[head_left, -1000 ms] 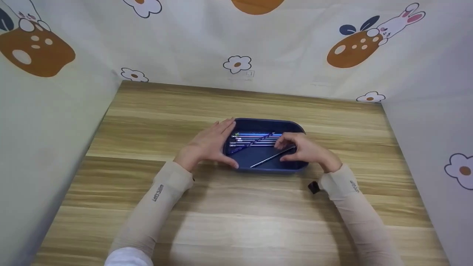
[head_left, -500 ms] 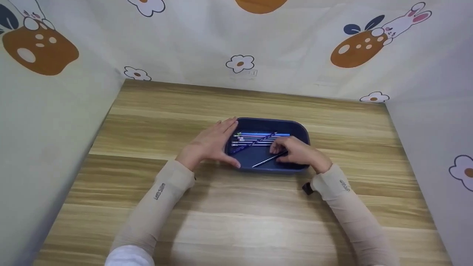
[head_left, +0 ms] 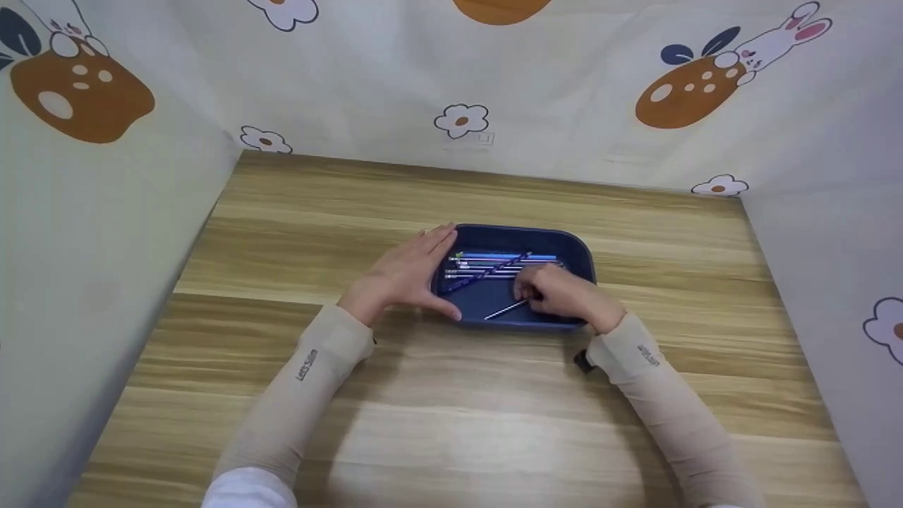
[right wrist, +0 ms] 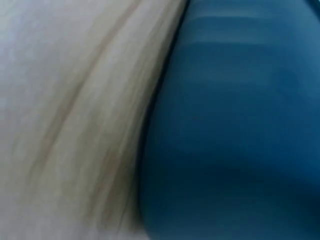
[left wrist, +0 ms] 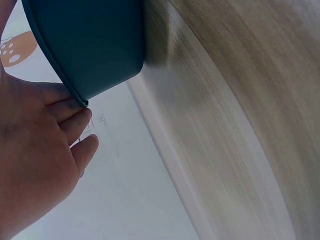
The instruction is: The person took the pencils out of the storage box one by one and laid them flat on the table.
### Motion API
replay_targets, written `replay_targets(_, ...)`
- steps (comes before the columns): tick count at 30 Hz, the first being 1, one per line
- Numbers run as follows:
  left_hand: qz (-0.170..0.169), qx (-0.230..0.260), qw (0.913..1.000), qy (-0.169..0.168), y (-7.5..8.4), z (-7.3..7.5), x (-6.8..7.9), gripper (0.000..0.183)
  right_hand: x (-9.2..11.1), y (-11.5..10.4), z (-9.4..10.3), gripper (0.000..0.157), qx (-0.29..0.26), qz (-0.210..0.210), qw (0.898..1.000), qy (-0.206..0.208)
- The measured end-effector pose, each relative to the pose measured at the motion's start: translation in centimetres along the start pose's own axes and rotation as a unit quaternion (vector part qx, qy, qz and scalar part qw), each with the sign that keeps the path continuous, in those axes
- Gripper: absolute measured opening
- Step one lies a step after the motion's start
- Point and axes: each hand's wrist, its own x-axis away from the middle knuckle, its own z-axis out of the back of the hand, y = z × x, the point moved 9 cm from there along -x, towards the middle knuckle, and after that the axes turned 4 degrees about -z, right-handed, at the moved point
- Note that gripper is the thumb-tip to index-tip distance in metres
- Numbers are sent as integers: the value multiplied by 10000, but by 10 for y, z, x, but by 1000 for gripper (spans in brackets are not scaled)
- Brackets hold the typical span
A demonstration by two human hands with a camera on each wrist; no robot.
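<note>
One bin [head_left: 515, 238], dark blue, rounded corners, sits in the middle of the bench [head_left: 451, 437], long sides running left to right. Left hand [head_left: 405, 275] is at its left end: grip wide, fingers straight toward the far corner, thumb spread to the near corner. Left wrist view shows fingertips meeting the bin rim from outside. Right hand [head_left: 561, 291] reaches over the right end, down into the bin. Grip narrow, fingers curled, pinching the loose pencil [head_left: 504, 310]; exact contact is hidden under the hand. That pencil slants across the near half, visible end pointing left and toward the person, close to the near wall. Far half: row of pencils [head_left: 473, 267], roughly parallel to the long walls, pale ends at left; right hand covers part of the row. Twisted pencil [head_left: 487, 271], purple-blue, lies diagonally over the row. Beige sleeves [head_left: 656, 381] on both forearms, black block [head_left: 583, 361] at right wrist. Right wrist view: blurred bin wall beside bench. Printed cloth [head_left: 367, 77] stands behind.
</note>
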Motion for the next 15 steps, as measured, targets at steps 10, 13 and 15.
replay_targets(10, 17, 20, 10000, 28, -1, -1, 0, 137, 0, -6, -2, 16, 536, 204, 9984, -5)
replay_targets(13, 27, 21, 10000, 29, -1, -1, 1, 137, -1, -7, -2, 15, 543, 248, 9982, 7)
replay_targets(15, 40, 30, 10000, 27, -1, -1, 1, 137, -2, -8, -1, 15, 503, 263, 9984, -6)
